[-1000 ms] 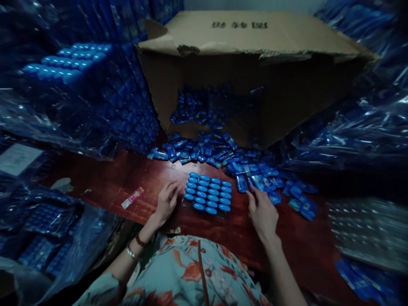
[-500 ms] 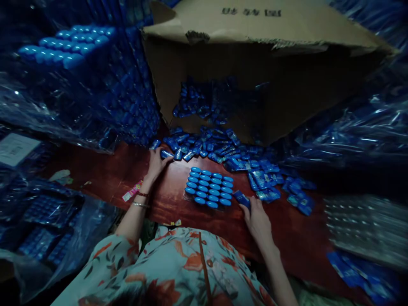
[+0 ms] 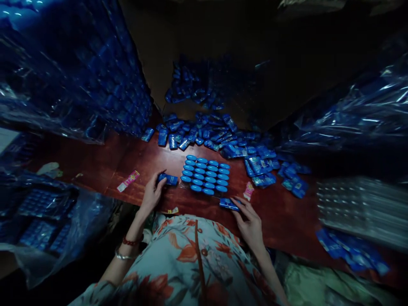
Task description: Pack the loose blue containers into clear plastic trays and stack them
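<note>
Writing: the left pack (image 3: 170, 179) and the right pack (image 3: 227, 204) bear pale print too small to read; the print on two pink wrappers, one on the left (image 3: 128, 181) and one on the right (image 3: 248, 191), is likewise illegible. A white label (image 3: 7, 138) is cut off at the left edge. Quantities: one pack per hand, two in total. The left hand (image 3: 153, 191) has its fingers closed on the left end of its pack, just left of the block of blue capsule-shaped pieces (image 3: 205, 174). The right hand (image 3: 250, 219) has its fingers nearly closed, gripping the right end of its pack near the block's lower right corner. The block sits on the table (image 3: 274, 216) in four columns, five or six pieces each. Loose blue packs (image 3: 204, 131), too overlapped to count, lie beyond it. Clear trays (image 3: 360, 212) are stacked at right, count unclear. The left wrist carries two bracelets (image 3: 129, 242).
</note>
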Available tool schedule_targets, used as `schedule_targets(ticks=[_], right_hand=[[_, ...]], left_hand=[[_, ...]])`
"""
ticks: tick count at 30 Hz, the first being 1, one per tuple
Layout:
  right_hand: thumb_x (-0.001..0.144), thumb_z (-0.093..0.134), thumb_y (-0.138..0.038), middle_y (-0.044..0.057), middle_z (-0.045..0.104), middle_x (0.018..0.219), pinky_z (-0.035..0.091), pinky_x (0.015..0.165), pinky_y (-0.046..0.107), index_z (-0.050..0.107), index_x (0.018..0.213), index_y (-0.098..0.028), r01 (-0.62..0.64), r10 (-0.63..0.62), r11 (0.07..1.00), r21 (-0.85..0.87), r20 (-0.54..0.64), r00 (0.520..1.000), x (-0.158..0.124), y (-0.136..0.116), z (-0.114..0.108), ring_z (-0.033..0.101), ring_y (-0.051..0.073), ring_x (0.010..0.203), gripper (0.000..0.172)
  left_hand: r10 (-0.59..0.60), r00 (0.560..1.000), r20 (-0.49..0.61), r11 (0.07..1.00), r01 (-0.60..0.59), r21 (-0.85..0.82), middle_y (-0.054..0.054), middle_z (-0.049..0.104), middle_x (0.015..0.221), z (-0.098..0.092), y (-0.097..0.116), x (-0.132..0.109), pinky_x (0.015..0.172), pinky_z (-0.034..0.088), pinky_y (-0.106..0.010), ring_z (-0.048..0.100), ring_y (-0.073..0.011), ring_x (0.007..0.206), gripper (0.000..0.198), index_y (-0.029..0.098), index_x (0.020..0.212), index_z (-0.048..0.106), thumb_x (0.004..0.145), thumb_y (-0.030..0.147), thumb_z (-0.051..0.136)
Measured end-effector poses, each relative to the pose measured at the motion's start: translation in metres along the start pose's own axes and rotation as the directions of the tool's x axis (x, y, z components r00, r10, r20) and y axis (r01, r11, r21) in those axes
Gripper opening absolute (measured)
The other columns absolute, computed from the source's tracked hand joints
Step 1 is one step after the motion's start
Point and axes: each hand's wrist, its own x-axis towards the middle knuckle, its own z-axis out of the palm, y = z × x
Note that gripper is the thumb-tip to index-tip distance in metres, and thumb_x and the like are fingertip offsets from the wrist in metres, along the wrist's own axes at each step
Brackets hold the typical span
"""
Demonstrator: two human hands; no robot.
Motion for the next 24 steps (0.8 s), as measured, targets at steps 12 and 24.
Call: schedule_targets(ticks=[12,24], right_hand=[[0.076,0.056,-0.055,0.003,0.067,0.063,0.052,0.053,0.030,0.066,0.107,-0.016,-0.453,0.446,0.885,0.108,0.085,0.891,-0.001,-0.002,-0.007,0.059,0.016,0.050,0.051],[0.065,0.071,-0.049,0.005,0.062,0.093,0.057,0.068,0.029,0.068,0.093,-0.019,-0.423,0.449,0.809,0.409,0.036,0.893,0.004,-0.013,-0.007,0.062,0.015,0.072,0.042]], left_hand=[[0.013,0.993,0.121,0.996,-0.003,-0.086,-0.004,0.066,0.080,0.000,0.010,-0.018,0.060,0.051,-0.025,0.060,-0.0137,0.063,0.024,0.017,0.094,0.065,0.078,0.034,0.063],[0.382,0.900,0.210,0.903,-0.412,0.124,-0.006,0.061,0.100,-0.004,0.024,-0.021,0.083,0.050,-0.030,0.060,-0.0172,0.093,0.018,0.021,0.102,0.063,0.086,0.027,0.056]])
